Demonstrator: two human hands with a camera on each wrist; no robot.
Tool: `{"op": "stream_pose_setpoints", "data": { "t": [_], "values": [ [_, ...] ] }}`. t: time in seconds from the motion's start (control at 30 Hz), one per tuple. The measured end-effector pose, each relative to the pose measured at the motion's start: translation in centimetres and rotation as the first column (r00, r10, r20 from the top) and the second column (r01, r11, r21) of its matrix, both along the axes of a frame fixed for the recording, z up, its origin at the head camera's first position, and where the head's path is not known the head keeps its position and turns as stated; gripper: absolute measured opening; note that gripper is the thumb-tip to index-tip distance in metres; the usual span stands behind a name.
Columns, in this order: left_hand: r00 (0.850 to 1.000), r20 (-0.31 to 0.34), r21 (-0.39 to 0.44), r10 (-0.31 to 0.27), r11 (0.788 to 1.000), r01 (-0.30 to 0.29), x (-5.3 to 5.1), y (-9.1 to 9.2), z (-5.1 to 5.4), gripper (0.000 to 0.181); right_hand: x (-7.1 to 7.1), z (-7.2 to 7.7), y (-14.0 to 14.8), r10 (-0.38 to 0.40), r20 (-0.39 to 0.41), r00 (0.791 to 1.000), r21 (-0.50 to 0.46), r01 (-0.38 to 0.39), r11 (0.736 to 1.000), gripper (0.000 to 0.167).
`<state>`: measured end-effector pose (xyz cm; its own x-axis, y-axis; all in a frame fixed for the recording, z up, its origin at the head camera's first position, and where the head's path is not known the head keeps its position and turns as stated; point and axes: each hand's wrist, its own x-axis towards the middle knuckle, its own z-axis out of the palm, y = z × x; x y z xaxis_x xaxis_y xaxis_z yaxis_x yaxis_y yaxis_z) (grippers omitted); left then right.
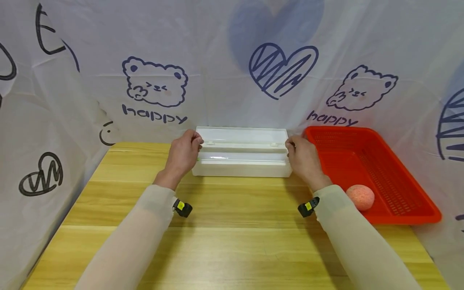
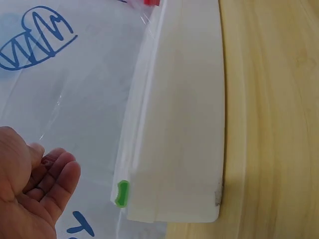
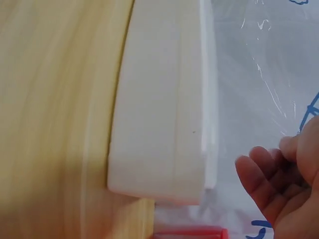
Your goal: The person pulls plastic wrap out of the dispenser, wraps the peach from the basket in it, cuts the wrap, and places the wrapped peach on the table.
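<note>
A long white box (image 1: 242, 169) with its lid (image 1: 241, 133) raised stands at the back of the table. Clear plastic film (image 2: 94, 94) stretches up from it in the left wrist view, and the film (image 3: 254, 64) shows creases in the right wrist view. My left hand (image 1: 183, 152) pinches the film's edge at the box's left end, thumb against curled fingers. At the right end, my right hand (image 1: 304, 159) pinches the other side of the film. A green clip (image 2: 122, 193) sits on the box's left end.
Right of the box, a red plastic basket (image 1: 409, 177) holds a pink ball (image 1: 360, 197). A light curtain (image 1: 217, 52) with printed drawings hangs behind the wooden table (image 1: 239, 241).
</note>
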<state>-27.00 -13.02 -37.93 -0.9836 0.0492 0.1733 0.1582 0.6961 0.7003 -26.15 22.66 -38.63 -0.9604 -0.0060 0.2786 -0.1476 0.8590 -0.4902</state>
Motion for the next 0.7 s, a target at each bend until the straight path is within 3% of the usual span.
{"op": "stream_pose_setpoints", "data": {
  "t": [0.13,0.3,0.53,0.7],
  "values": [
    [0.999,-0.038,0.041,-0.001,0.999,0.002,0.8,-0.1,0.5,0.019,0.4,0.6,-0.1,-0.012,-0.07,0.998,-0.05,0.008,0.999,0.016],
    [0.995,-0.098,0.087,0.004,0.996,0.004,1.4,-0.2,1.3,0.019,1.1,1.6,-0.4,-0.032,-0.092,0.995,-0.152,0.018,0.988,0.02],
    [0.988,-0.151,0.128,0.024,0.992,-0.004,2.3,0.2,2.8,0.021,1.6,2.6,-0.8,-0.075,-0.181,0.981,-0.318,0.014,0.948,0.017],
    [0.98,-0.198,0.161,0.032,0.987,0.0,3.1,0.4,4.0,0.021,2.3,3.6,-1.0,-0.133,-0.221,0.966,-0.344,0.051,0.938,0.018]
  ]
}}
